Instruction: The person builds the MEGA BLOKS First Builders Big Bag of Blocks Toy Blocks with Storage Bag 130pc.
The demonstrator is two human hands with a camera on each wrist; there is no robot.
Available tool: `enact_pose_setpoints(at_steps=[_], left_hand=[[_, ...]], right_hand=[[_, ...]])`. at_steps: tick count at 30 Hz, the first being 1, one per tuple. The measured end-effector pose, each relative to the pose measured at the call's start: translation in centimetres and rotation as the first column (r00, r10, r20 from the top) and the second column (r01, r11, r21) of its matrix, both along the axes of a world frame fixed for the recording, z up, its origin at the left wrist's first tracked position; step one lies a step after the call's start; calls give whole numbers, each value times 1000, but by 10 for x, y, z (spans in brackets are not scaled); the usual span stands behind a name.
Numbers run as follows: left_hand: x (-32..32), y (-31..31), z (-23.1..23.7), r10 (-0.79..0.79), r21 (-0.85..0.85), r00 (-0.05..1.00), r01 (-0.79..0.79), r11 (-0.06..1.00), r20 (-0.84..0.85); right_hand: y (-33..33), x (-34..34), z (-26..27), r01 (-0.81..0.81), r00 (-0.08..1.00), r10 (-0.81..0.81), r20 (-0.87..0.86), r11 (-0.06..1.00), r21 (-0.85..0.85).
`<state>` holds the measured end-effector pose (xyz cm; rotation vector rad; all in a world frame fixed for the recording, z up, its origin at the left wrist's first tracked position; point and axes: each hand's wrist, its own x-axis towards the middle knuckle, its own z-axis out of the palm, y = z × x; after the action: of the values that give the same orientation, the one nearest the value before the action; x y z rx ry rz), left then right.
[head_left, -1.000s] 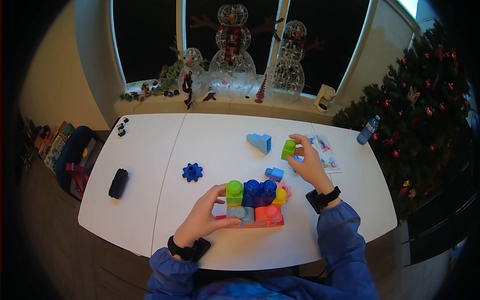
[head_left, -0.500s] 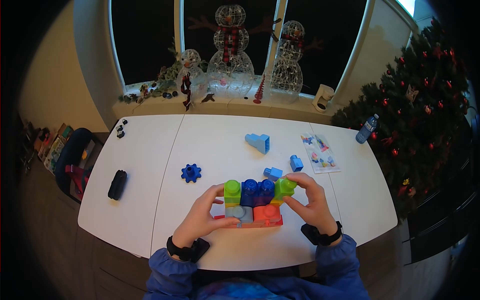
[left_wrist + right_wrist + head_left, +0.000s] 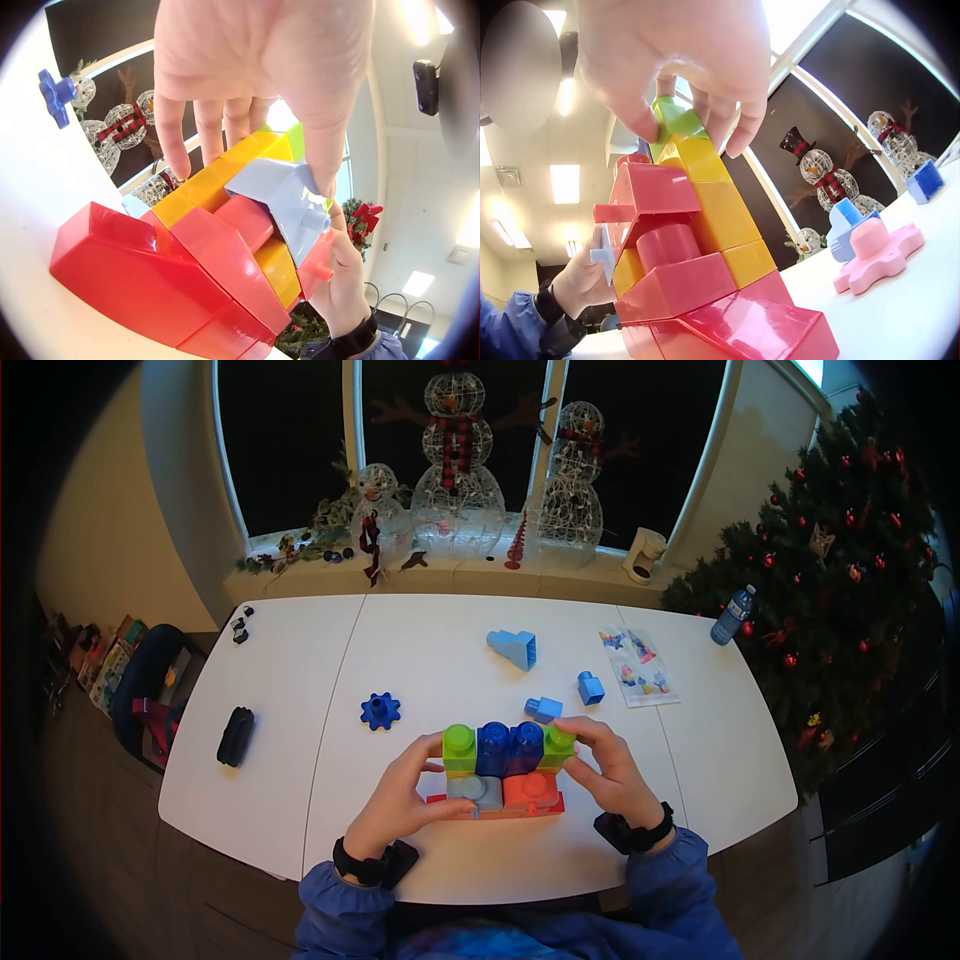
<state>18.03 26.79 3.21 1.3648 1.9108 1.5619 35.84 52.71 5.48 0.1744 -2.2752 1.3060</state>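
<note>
A block structure stands on the white table, its red base (image 3: 742,322) low and yellow blocks (image 3: 724,214) above. Along its top run a green block (image 3: 459,746), dark blue blocks (image 3: 510,748) and a second green block (image 3: 556,745). A grey-blue piece (image 3: 277,196) and a coral piece (image 3: 530,789) face the person. The left hand (image 3: 402,796) grips the structure's left side, thumb on the grey-blue piece. The right hand (image 3: 612,772) pinches the right green block (image 3: 676,118), which sits on a yellow one.
Behind the structure lie light blue blocks (image 3: 543,709), (image 3: 590,688) and a larger light blue piece (image 3: 514,648). A blue gear (image 3: 380,710), black case (image 3: 235,737), picture sheet (image 3: 640,666) and bottle (image 3: 733,615) are farther out. A pink gear (image 3: 877,255) lies beside the structure.
The right hand has brought the green block from above the table's right part down onto the structure's right end. The left hand has kept its grip on the left side.
</note>
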Motion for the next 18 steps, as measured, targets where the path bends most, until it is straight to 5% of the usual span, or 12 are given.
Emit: enact_pose_setpoints(at_steps=[3, 6, 10, 16, 18], left_hand=[[0, 0, 1, 4, -7, 1000, -4, 1000, 6], [0, 0, -1, 3, -14, 1000, -3, 1000, 9], [1, 0, 1, -1, -11, 1000, 1, 1000, 19], [-1, 0, 0, -8, -9, 1000, 8, 1000, 10], [0, 0, 0, -6, -11, 1000, 6, 1000, 11]], right_hand=[[14, -12, 6, 16, 1000, -17, 0, 966, -258], [40, -35, 8, 312, 920, -332, 210, 942, 121], [62, -61, -24, 311, 837, -475, 271, 821, 478], [85, -82, -66, 104, 884, -357, 301, 779, 619], [75, -79, -50, 201, 872, -401, 280, 815, 543]])
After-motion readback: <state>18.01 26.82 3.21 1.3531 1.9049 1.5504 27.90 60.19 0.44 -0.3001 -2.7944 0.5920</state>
